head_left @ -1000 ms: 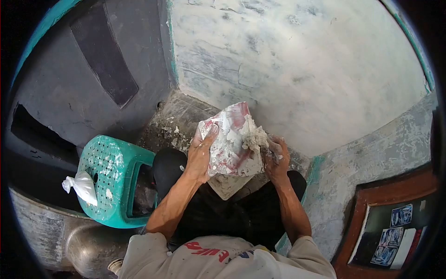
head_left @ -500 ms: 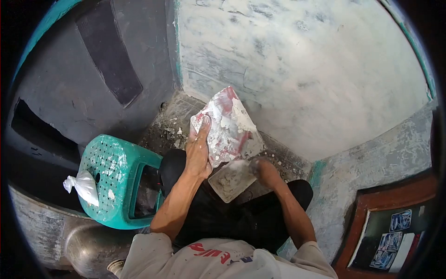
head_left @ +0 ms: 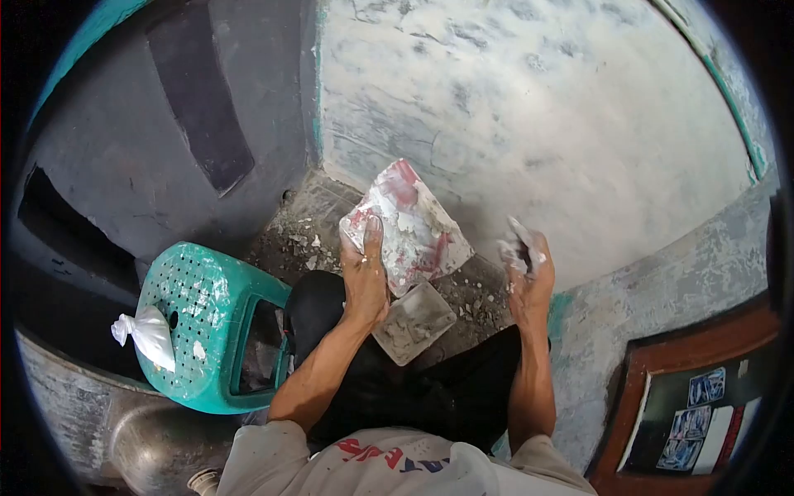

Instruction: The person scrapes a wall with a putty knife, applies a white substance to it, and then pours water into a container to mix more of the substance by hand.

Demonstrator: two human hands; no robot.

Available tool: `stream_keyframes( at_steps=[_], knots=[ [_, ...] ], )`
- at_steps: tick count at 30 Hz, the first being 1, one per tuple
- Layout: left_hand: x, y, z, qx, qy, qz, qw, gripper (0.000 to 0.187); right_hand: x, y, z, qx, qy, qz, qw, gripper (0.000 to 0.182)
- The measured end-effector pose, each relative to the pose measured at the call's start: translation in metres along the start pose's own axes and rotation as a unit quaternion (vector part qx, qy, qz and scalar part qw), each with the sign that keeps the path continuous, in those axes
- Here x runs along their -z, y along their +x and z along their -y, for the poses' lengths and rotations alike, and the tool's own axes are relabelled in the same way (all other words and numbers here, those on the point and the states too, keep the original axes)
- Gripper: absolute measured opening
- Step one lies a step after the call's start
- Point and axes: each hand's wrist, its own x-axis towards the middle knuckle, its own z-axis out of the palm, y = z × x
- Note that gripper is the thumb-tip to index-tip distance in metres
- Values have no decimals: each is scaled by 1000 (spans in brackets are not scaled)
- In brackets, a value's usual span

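Note:
My left hand (head_left: 364, 277) grips the left edge of a flat board (head_left: 413, 223), thumb on top. White filler and reddish patches cover the board. Just below it, by my legs, is a square tub (head_left: 415, 326) with greyish-white residue inside. My right hand (head_left: 533, 277) is raised to the right of the board, close to the whitish wall (head_left: 546, 124). Its fingers are closed around a small, thin, dark-and-white scraper (head_left: 521, 246), partly hidden by the fingers and smeared white. White filler coats those fingertips too.
To the left stands a green plastic stool (head_left: 198, 322) with a tied white bag (head_left: 150, 337) on it. Crumbled debris (head_left: 294, 236) lies on the floor in the corner. A rounded metal vessel (head_left: 165, 438) is at lower left, a brown wooden frame (head_left: 628, 413) at lower right.
My right hand has moved from the tub up and right towards the wall, uncovering more of the tub. My left hand still holds the board, almost in place.

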Motion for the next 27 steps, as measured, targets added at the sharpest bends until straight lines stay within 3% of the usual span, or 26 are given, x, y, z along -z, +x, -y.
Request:
stream_keyframes(
  at_steps=[2, 3, 5, 6, 7, 9, 11, 12, 13, 14, 15, 17, 18, 20, 23, 25, 26, 27],
  knots=[
    [0, -9, 8, 12, -24, -11, 1000, 50, -11, 11, 49, 139, -201, 137, 960, 25],
    [-4, -7, 8, 5, -50, -21, 999, 47, -15, 11, 48, 159, -206, 125, 957, 25],
    [-20, -10, 1, 14, -147, -47, 988, 44, -22, -4, 20, 173, -286, -35, 942, 35],
    [-17, -7, 10, 3, -144, -26, 989, 50, -25, -19, -22, 84, -49, -25, 995, 41],
    [-16, -5, 13, 8, -145, -26, 989, 49, -26, -35, -53, -11, 191, 4, 982, 47],
    [-22, -7, 14, 22, -179, -33, 983, 46, -54, -73, -34, -181, 128, 76, 972, 44],
    [-29, -15, 14, 43, -156, -37, 986, 41, -88, -117, -69, -44, 92, 71, 992, 38],
    [-30, -18, 14, 66, -135, -46, 988, 37, -98, -118, -74, -45, 93, 70, 992, 38],
    [-24, -17, 22, 68, -133, -48, 988, 37, -105, -122, -78, -69, 12, 31, 997, 36],
    [-18, -11, 32, 71, -122, -22, 990, 35, -107, -124, -74, -92, -70, -7, 993, 35],
    [-12, -7, 42, 71, -113, 5, 991, 34, -106, -118, -73, -92, -70, -6, 993, 35],
    [-15, -3, 30, 78, -67, -8, 995, 28, -104, -84, -55, -170, 269, -31, 947, 35],
    [-7, 5, 40, 38, -9, -7, 999, 27, -101, -69, -34, -245, 309, -79, 916, 32],
    [-5, 4, 33, 4, 91, 4, 996, 29, -80, -55, -20, -248, 337, 4, 908, 32],
    [-22, -8, 17, 41, 1, 34, 999, 25, -75, -58, -28, -279, 425, -8, 861, 30],
    [-26, -13, 23, 68, -5, 50, 996, 24, -84, -67, -32, -202, 470, -79, 856, 31],
    [-29, -11, 25, 76, -15, 73, 994, 23, -93, -68, -30, -201, 470, -81, 856, 31],
    [-33, -11, 26, 74, -13, 77, 994, 23, -104, -67, -25, -156, 366, -113, 910, 33]
  ],
)
